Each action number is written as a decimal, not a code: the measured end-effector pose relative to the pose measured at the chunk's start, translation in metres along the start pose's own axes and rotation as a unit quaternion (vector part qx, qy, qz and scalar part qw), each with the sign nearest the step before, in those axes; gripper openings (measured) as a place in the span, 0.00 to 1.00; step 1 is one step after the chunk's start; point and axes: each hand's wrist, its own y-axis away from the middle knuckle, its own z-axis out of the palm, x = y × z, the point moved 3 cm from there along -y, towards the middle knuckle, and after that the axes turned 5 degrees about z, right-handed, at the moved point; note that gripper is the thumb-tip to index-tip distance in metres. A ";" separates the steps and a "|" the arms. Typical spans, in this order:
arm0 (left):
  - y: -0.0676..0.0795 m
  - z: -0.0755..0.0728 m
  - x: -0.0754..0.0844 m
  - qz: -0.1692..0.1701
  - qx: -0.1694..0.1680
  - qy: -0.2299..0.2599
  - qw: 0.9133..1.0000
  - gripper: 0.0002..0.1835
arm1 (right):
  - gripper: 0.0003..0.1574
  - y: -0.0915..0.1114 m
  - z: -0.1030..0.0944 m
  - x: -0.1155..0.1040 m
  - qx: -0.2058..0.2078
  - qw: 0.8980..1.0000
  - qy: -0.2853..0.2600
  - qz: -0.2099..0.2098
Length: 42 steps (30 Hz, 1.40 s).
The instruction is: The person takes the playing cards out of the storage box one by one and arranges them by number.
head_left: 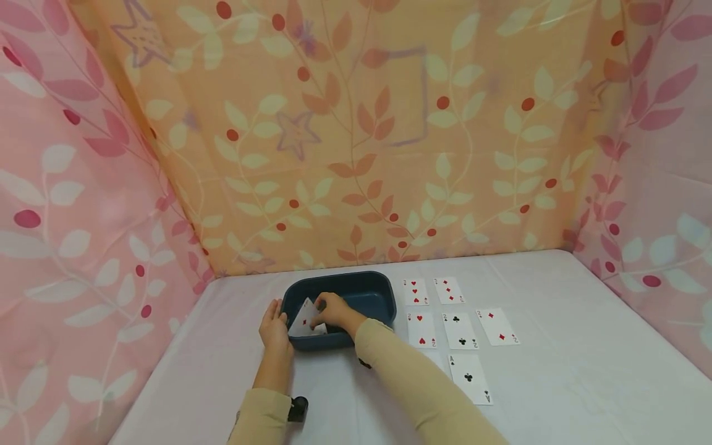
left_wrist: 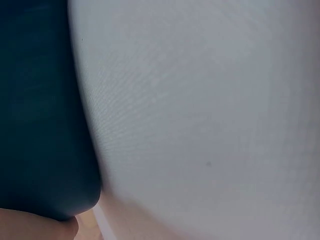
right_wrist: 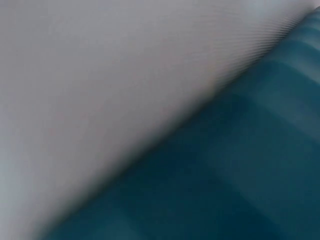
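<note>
A dark blue rectangular bin (head_left: 371,279) stands on the white-covered table. My right hand (head_left: 335,311) reaches into its left half and pinches a playing card (head_left: 301,322), which looks like the ace of diamonds and is tilted up. Part of another white card shows by the fingertips; its face is hidden. Against the bin's left side rests my left hand (head_left: 275,327), its fingers fairly straight. The left wrist view has the bin wall (left_wrist: 40,105) with a bit of a finger (left_wrist: 35,226) below it. A blurred bin wall (right_wrist: 225,175) fills the right wrist view's lower right.
Right of the bin, cards lie face up in rows: three of hearts (head_left: 416,296) and three of diamonds (head_left: 443,296); two of hearts (head_left: 414,330), two of clubs (head_left: 459,330) and two of diamonds (head_left: 495,326); nearest, the ace of clubs (head_left: 478,386). Patterned cloth (head_left: 356,204) encloses the table.
</note>
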 end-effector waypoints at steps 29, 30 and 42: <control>-0.003 -0.003 0.001 -0.001 0.009 -0.009 1.000 0.29 | 0.15 0.031 -0.077 0.010 -0.049 0.972 -0.217 0.073; -0.003 -0.003 0.001 -0.004 0.009 -0.010 1.000 0.29 | 0.15 0.033 -0.081 0.011 -0.046 0.973 -0.215 0.075; -0.002 0.000 0.001 -0.020 0.011 -0.022 0.999 0.30 | 0.18 0.045 -0.119 0.033 -0.027 0.976 -0.194 0.098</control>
